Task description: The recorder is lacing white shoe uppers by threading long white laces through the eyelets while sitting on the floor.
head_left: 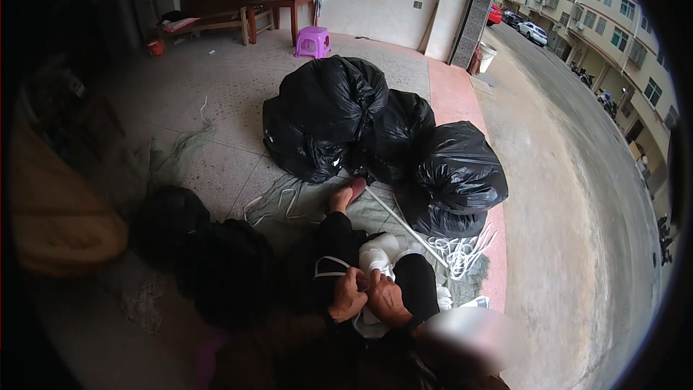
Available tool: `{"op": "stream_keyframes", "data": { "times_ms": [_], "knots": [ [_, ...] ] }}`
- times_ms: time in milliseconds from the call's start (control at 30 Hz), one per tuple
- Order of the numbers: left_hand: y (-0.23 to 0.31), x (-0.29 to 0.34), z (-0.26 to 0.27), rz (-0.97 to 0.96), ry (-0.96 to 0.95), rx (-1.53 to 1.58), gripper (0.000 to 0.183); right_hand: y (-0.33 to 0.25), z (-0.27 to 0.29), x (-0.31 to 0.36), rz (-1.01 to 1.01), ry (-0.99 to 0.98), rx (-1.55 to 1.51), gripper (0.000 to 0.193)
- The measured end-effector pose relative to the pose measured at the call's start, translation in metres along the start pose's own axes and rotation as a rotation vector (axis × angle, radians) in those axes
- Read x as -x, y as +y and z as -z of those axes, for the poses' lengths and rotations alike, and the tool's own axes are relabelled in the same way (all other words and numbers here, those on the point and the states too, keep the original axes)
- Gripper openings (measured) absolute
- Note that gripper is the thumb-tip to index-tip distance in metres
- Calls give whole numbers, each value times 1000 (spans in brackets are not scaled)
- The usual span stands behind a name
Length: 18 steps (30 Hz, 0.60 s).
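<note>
Close together over my lap, both hands have their fingers closed. My left hand (348, 295) pinches a thin white strap (330, 260), which loops out to the left above its fingers. Beside it, my right hand (388, 297) has its fingertips at the lower part of a white rounded piece (380, 251) lying between my knees. What the right fingers grip, if anything, is hidden. More white material shows below the hands. A dark trouser leg and a foot in a reddish shoe (356, 191) stretch out ahead.
Several full black bags (333, 99) are piled ahead of me. Beside my right knee lies a bundle of white straps (462, 251), with a pale rod (406, 225) reaching to it. A purple stool (312, 42) and a wooden table (292, 1) stand farther back. A road (570, 101) runs along the right.
</note>
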<state>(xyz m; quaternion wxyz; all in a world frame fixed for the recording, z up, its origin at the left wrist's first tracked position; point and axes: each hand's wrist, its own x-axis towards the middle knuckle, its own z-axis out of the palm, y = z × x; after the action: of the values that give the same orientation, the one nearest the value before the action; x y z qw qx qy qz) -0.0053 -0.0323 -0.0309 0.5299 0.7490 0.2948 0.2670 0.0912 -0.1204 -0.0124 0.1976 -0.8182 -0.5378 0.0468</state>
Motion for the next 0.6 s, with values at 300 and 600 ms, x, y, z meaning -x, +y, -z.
{"op": "stream_keyframes", "data": {
  "times_ms": [300,600],
  "knots": [
    [0,-2,6,-84,-85,-48,34,7,-9,-2,-60,56,-107,38],
    [0,-22,8,-85,-94,-204,46,-2,9,-22,-250,72,-182,31]
  ]
}}
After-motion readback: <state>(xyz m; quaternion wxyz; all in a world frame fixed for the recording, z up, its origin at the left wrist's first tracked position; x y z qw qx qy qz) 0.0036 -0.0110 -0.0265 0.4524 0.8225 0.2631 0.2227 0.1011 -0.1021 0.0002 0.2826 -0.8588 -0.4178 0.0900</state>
